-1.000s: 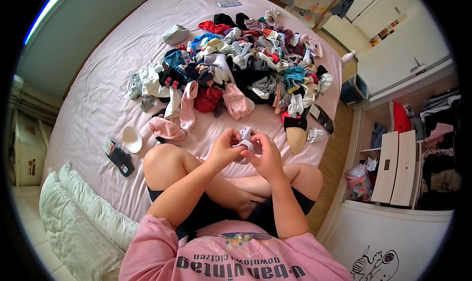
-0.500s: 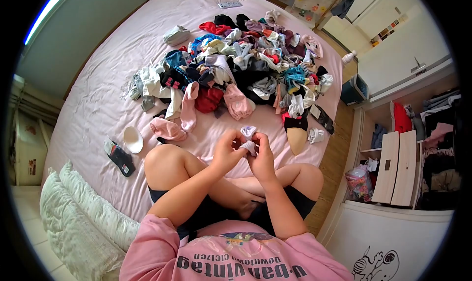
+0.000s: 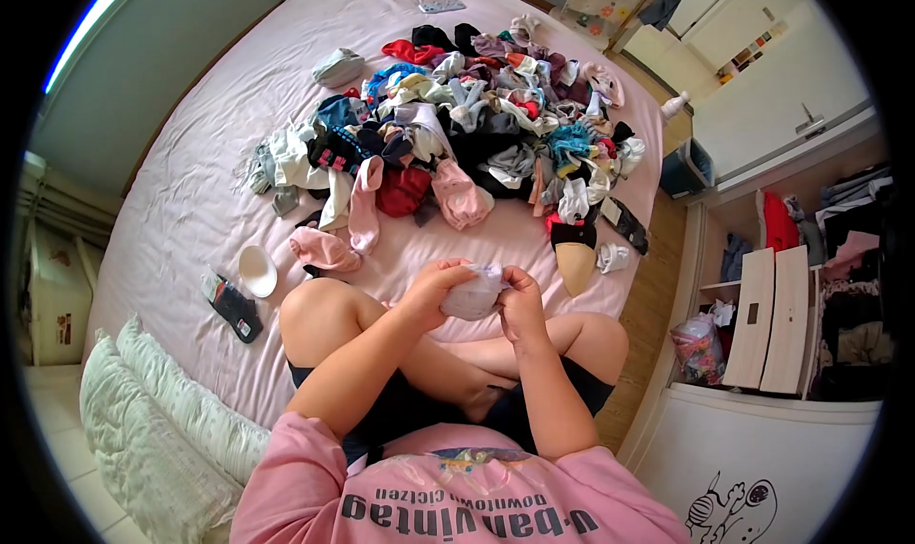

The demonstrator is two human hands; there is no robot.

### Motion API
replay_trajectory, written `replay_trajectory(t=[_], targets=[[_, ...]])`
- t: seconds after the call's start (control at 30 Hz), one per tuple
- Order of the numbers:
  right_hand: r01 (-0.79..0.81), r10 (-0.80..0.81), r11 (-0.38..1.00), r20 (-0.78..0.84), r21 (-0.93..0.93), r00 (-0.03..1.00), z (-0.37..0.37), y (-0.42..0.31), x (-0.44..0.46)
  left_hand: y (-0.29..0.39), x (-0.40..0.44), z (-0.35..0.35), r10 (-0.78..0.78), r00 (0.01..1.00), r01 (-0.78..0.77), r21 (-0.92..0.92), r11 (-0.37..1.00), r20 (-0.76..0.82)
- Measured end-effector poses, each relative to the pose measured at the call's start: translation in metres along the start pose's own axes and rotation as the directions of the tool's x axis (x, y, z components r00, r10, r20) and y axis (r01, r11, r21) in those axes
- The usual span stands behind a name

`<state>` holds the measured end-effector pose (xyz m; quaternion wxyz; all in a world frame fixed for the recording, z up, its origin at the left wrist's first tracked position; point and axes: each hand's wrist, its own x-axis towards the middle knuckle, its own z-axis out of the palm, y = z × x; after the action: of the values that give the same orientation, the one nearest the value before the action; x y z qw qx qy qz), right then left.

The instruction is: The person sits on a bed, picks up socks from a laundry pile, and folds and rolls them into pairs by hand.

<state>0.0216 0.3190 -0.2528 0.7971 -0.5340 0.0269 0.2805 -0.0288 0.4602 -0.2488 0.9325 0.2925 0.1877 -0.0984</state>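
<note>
A pale white-and-lavender sock (image 3: 473, 297) is stretched between my two hands above my crossed legs. My left hand (image 3: 437, 292) pinches its left side with the fingers closed. On the right edge, my right hand (image 3: 521, 303) grips the cloth between thumb and fingers. The sock looks bunched into a rounded shape, and its far side is hidden. Just beyond my hands lies the big pile of socks and small clothes (image 3: 410, 191), with a pink sock (image 3: 461, 195) at its near edge.
On the left lie a dark packaged sock (image 3: 232, 305) and a pale cup-shaped pad (image 3: 257, 272). White pillows (image 3: 157, 430) rest at the lower left. Near the bed's right edge are a beige cup-shaped piece (image 3: 575, 269) and a small white sock (image 3: 612, 257). An open cabinet (image 3: 705, 292) stands beyond.
The sock was a small bundle between my fingertips; now it is spread wider and rounder. My hands have moved slightly apart and a little toward me.
</note>
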Motion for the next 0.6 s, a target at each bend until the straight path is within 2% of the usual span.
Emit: replay_trajectory(t=[0.07,0.1,0.17,0.27,0.37,0.47,0.5,0.57,0.6], targets=[[-0.122,0.123,0.992,0.053,-0.011,0.991,-0.006,0.002,-0.002,0.004,0.0,-0.003,-0.103,0.994,0.106,0.172,0.979,-0.025],[-0.183,0.184,0.983,0.077,-0.019,0.98,-0.008,0.002,-0.002,0.005,-0.003,-0.001,-0.115,0.993,0.119,0.195,0.974,-0.033],[-0.168,0.168,0.986,0.06,-0.005,0.984,-0.007,0.002,-0.004,0.007,-0.007,0.007,-0.14,0.989,0.146,0.242,0.959,-0.043],[-0.139,0.139,0.99,0.032,0.009,0.99,-0.001,-0.009,-0.006,0.003,-0.003,0.005,-0.063,0.997,0.067,0.155,0.986,-0.035],[-0.137,0.135,0.99,0.051,0.029,0.989,-0.003,-0.01,-0.006,0.0,0.001,0.004,0.065,0.998,-0.06,0.189,0.98,-0.024],[-0.16,0.156,0.985,0.063,0.067,0.986,0.003,-0.015,-0.006,-0.001,0.0,0.005,0.12,0.989,-0.138,0.236,0.962,0.092],[-0.169,0.164,0.982,0.061,0.083,0.984,0.006,-0.017,-0.006,0.0,-0.001,0.006,0.148,0.983,-0.173,0.288,0.942,0.107],[-0.053,0.053,0.998,0.031,0.024,0.998,0.008,-0.017,-0.002,0.001,-0.005,0.008,0.2,0.97,-0.24,0.388,0.89,0.141],[0.004,-0.004,1.0,0.018,-0.007,1.0,0.008,-0.017,-0.002,0.002,-0.007,0.01,0.245,0.96,-0.279,0.515,0.811,0.134]])
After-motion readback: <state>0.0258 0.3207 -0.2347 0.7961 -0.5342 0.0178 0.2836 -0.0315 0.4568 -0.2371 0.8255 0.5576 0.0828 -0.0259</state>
